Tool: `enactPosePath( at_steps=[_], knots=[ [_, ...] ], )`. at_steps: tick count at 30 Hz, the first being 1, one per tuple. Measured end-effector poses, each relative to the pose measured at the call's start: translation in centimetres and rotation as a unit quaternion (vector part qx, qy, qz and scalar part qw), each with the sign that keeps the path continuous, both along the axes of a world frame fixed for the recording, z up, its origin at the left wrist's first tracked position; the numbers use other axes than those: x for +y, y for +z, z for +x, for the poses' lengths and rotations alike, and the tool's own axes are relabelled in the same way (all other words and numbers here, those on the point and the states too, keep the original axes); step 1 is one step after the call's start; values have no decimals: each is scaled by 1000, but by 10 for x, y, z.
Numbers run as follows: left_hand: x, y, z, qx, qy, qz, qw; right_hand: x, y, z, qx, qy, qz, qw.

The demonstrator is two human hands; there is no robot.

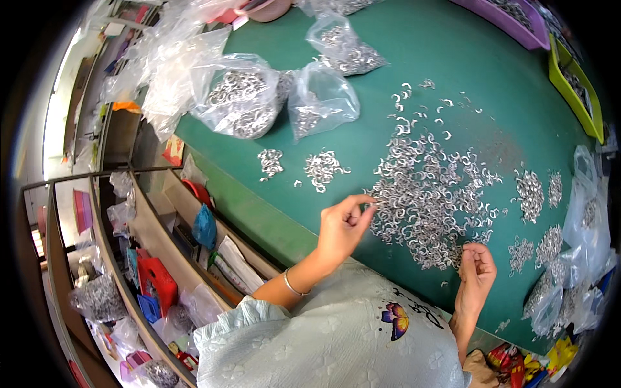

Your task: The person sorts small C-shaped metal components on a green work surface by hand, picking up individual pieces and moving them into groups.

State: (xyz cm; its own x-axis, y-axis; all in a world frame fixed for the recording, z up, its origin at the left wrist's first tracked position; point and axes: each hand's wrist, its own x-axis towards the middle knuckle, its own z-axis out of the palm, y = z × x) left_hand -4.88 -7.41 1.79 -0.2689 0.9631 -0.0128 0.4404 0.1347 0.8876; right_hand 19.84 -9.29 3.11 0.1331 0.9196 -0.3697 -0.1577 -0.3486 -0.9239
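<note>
A wide heap of small silver curved metal pieces [433,194] lies spread on the green tabletop [259,194]. At its left edge my left hand [343,229] is closed in a pinch, a small silver piece [375,204] showing at the thumb and forefinger tips. My right hand [477,268] is at the heap's lower right edge, fingers curled together; what they hold, if anything, is too small to make out. Left of the heap sit two small piles, one nearer [323,169] and one farther left [270,163]. Several more small piles [530,196] lie to the right.
Clear plastic bags of metal pieces [238,97] stand at the far left of the table, with another bag [349,52] behind. A purple tray [533,39] and a yellow-green tray [585,116] line the far right. More bags [582,213] lie at right; cluttered shelves [174,252] are at left.
</note>
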Motion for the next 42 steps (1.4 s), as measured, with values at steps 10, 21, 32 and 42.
enactPosePath(
  at_steps=[10,21,32,42],
  knots=[
    [-4,-13,-59,76,181,41,980,1,1,-11,96,8,-14,995],
    [15,-14,-107,201,251,36,946,3,-1,-7,292,-30,11,956],
    [10,38,27,-59,-213,29,975,16,22,-21,526,17,-7,850],
    [10,27,65,16,-336,67,939,8,22,-25,489,57,-44,869]
  ],
)
